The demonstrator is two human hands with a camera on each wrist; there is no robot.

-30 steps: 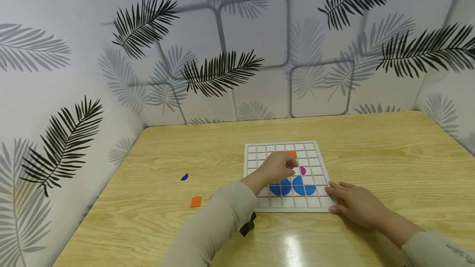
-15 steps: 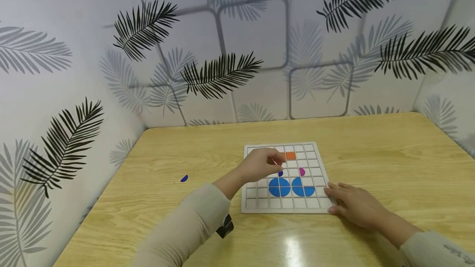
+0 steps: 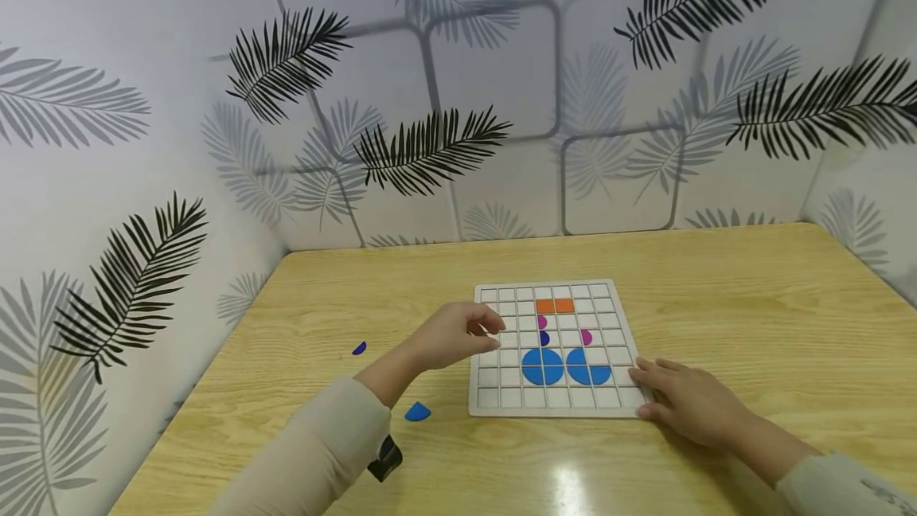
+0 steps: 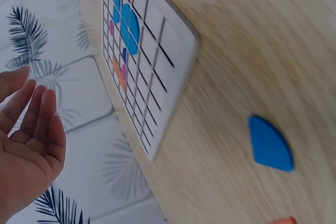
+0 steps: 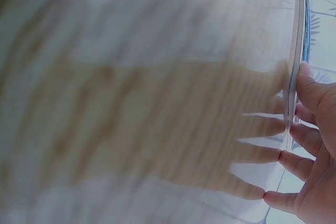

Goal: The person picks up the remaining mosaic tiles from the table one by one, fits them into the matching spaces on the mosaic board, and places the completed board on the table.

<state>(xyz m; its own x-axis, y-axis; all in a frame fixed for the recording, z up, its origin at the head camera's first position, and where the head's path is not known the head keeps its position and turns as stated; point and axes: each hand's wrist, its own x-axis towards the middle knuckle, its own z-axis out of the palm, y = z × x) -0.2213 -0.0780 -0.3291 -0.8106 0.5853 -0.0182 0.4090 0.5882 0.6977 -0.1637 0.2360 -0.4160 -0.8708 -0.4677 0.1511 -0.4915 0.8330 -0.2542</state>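
A white grid board [image 3: 489, 398] lies on the table with flat coloured pieces in its cells. On it are two orange squares [image 3: 555, 306], two magenta half-discs [image 3: 587, 337], a dark blue half-disc [image 3: 544, 338], a full blue disc [image 3: 542, 366] and a three-quarter blue disc [image 3: 589, 367]. My left hand [image 3: 453, 334] hovers by the board's left edge, fingers loosely bent, holding nothing. With fingers extended, my right hand [image 3: 691, 403] touches the board's right edge near its lower corner. Left of the board lies a blue quarter-disc [image 4: 270, 144].
Farther left on the wooden table [image 3: 630, 468] lies a small dark blue piece [image 3: 359, 348]. An orange piece [image 4: 284, 221] shows at the bottom of the left wrist view. Leaf-patterned walls [image 3: 501, 173] stand behind and left of the table.
My left hand has moved left off the board, uncovering the orange, magenta and dark blue pieces. The blue quarter-disc has come out from behind the sleeve. My right hand stays at the edge.
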